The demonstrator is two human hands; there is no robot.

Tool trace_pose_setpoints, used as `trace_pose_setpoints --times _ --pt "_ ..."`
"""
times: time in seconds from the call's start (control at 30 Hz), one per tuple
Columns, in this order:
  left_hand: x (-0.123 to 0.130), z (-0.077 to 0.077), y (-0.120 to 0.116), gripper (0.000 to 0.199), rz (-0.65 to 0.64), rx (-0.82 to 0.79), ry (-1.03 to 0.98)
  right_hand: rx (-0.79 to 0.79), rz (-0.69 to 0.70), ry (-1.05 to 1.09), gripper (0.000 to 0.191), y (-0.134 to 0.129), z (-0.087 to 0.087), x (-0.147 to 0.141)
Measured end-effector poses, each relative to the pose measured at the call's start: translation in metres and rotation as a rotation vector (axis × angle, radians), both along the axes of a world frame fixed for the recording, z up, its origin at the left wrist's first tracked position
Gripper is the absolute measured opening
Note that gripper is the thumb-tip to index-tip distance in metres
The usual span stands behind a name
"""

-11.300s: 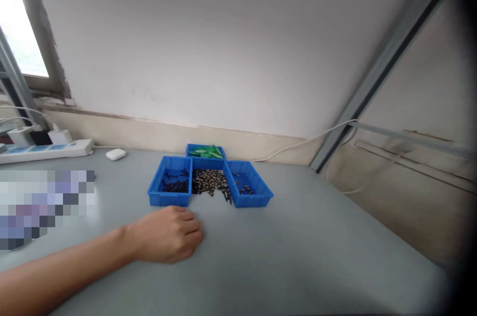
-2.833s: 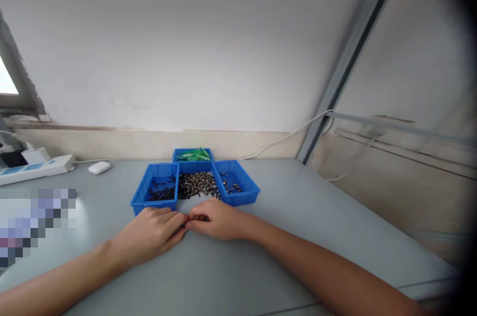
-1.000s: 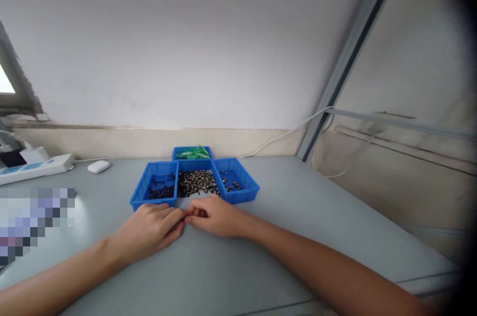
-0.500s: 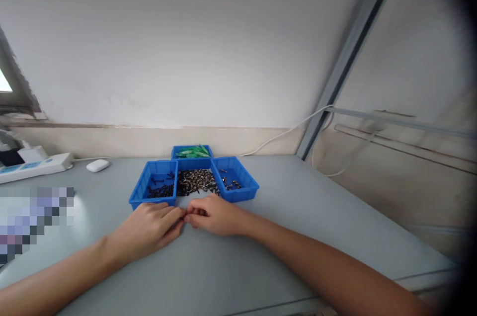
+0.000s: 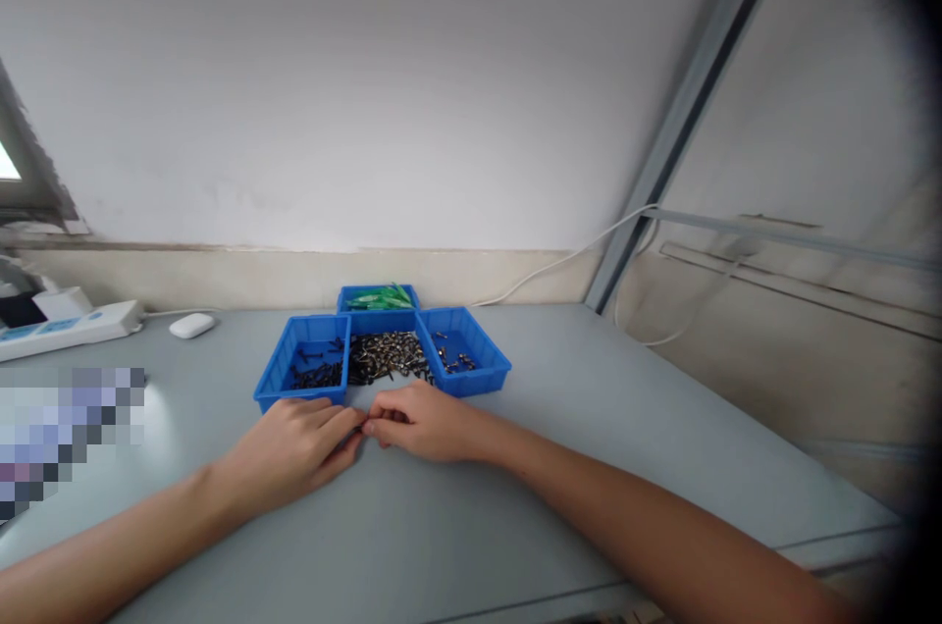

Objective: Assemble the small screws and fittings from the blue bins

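My left hand point(image 5: 301, 442) and my right hand point(image 5: 419, 421) meet at their fingertips in front of the blue trays. Both are closed in a pinch; whatever lies between the fingers is too small to make out. Beyond my left hand stands a blue tray point(image 5: 269, 364) with dark screws point(image 5: 320, 376). Another blue tray point(image 5: 482, 377), behind my right hand, holds a few metal pieces point(image 5: 460, 363). Between these two lies a pile of mixed dark and shiny small parts point(image 5: 390, 352). At the back, a blue tray point(image 5: 342, 298) contains green items point(image 5: 383, 297).
A white power strip point(image 5: 95, 325) with plugs lies at the far left, near a small white case point(image 5: 192, 326). A pixelated object point(image 5: 59, 428) is at the left edge. A white cable point(image 5: 545, 271) runs to a metal post point(image 5: 633, 222) at the right.
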State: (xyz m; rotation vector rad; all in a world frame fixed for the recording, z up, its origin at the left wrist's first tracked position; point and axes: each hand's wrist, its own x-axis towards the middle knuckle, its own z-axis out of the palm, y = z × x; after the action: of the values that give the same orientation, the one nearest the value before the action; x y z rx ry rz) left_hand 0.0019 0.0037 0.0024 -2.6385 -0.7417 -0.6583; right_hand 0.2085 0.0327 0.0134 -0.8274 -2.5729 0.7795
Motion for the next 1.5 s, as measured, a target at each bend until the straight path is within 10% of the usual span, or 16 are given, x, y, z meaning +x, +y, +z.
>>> trace_pose_setpoints --times 1.5 --pt "-0.002 -0.004 0.001 0.023 -0.017 -0.041 0.025 -0.076 -0.003 -0.074 0.025 -0.003 0.006 -0.002"
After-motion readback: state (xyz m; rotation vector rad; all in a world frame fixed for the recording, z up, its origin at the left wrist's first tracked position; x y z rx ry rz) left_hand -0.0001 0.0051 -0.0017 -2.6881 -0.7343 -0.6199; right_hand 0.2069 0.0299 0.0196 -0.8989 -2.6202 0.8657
